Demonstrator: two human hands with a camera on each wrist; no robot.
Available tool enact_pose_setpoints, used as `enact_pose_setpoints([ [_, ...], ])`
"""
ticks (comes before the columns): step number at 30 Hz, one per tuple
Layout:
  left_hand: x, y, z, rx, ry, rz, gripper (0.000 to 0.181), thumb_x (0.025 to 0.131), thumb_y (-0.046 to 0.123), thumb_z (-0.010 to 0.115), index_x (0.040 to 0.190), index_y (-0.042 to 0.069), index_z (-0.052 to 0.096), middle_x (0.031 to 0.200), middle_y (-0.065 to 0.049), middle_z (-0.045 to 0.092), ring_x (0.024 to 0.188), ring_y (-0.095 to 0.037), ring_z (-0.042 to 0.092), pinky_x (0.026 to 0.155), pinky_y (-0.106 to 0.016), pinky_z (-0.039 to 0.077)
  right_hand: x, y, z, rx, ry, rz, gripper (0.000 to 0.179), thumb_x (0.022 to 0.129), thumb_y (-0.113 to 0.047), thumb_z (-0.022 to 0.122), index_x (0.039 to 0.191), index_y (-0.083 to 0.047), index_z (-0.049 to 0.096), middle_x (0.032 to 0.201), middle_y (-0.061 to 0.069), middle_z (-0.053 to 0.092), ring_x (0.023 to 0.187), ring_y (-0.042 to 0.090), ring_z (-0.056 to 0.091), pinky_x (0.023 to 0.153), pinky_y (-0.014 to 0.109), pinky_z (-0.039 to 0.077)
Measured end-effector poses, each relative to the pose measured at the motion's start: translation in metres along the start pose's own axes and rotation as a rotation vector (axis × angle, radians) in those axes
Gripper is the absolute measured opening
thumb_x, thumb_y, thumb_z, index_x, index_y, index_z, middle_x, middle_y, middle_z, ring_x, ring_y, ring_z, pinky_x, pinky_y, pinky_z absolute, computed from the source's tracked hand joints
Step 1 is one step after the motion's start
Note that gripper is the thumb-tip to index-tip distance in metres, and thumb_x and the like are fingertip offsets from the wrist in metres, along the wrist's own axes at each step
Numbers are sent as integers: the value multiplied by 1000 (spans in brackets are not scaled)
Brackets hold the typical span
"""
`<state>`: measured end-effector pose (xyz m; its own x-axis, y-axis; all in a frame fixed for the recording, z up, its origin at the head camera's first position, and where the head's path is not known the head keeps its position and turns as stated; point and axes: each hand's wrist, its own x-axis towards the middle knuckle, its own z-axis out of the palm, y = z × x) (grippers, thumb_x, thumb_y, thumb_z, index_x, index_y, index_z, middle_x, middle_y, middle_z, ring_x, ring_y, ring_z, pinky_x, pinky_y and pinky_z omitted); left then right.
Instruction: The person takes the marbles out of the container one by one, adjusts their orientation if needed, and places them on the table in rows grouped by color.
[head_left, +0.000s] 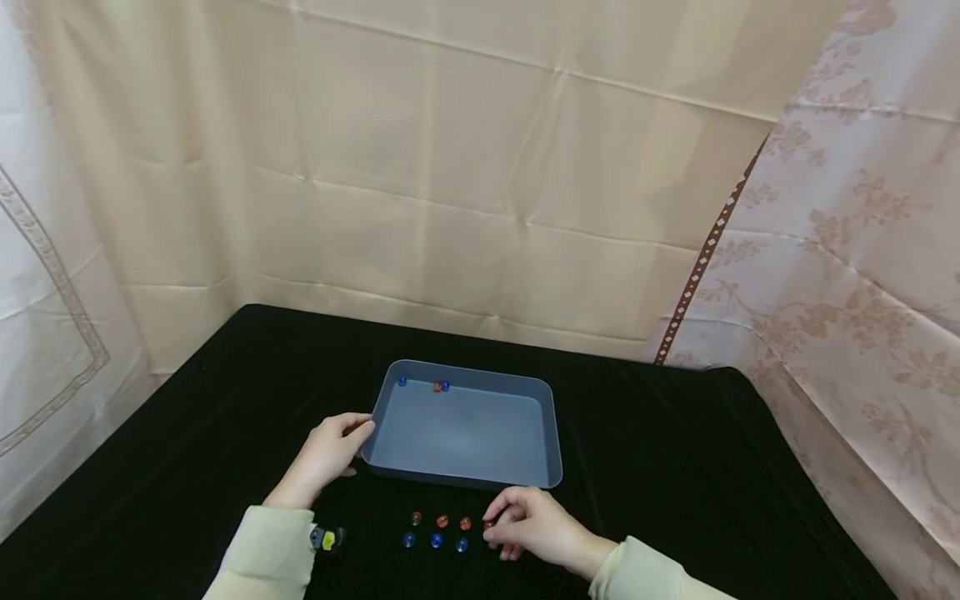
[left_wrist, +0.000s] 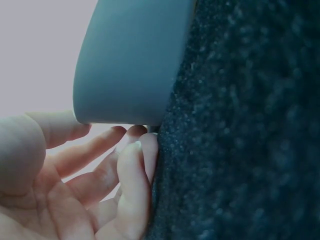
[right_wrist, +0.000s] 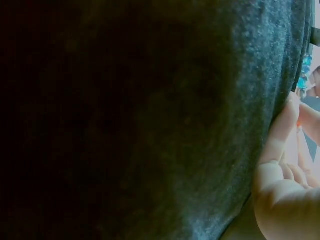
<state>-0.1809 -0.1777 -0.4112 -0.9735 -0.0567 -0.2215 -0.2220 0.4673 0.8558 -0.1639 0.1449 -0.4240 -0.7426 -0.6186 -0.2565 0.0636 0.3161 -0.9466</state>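
Note:
My right hand [head_left: 536, 529] is at the cloth just in front of the tray, thumb and fingertips pinching a red marble [head_left: 488, 525]. A speck of its orange-red also shows between the fingers in the right wrist view. To its left lie two rows of marbles: reddish ones, among them an orange marble [head_left: 442, 521], and nearer me blue ones, among them a blue marble [head_left: 437, 541]. Beside the left wall of a grey-blue tray [head_left: 461, 433] is my left hand [head_left: 330, 450]. In the left wrist view its loosely bent fingers [left_wrist: 132, 180] touch that wall from outside.
Inside the tray, by its far wall, lie a blue marble [head_left: 402, 382], then an orange marble [head_left: 437, 387] touching another blue one. Black cloth [head_left: 660, 467] covers the table. A beige curtain [head_left: 450, 167] hangs behind it, with patterned cloths at both sides.

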Motion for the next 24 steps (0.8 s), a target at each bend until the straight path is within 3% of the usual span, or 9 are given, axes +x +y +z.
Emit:
enact_pose_setpoints([
  [13, 1, -2, 0, 4, -1, 5, 44, 104, 26, 47, 136, -3, 53, 115, -18, 66, 95, -23, 64, 74, -39, 61, 2, 1, 2, -26, 27, 9, 17, 91, -6, 67, 103, 6, 63, 80, 15, 72, 58, 8, 61, 53, 21, 53],
  [24, 2, -2, 0, 15, -1, 3, 45, 104, 27, 47, 136, -3, 52, 116, -19, 65, 96, -23, 65, 74, -40, 61, 4, -1, 2, -42, 26, 40, 15, 89, -8, 70, 99, 1, 65, 73, 1, 70, 56, 7, 61, 52, 18, 51],
])
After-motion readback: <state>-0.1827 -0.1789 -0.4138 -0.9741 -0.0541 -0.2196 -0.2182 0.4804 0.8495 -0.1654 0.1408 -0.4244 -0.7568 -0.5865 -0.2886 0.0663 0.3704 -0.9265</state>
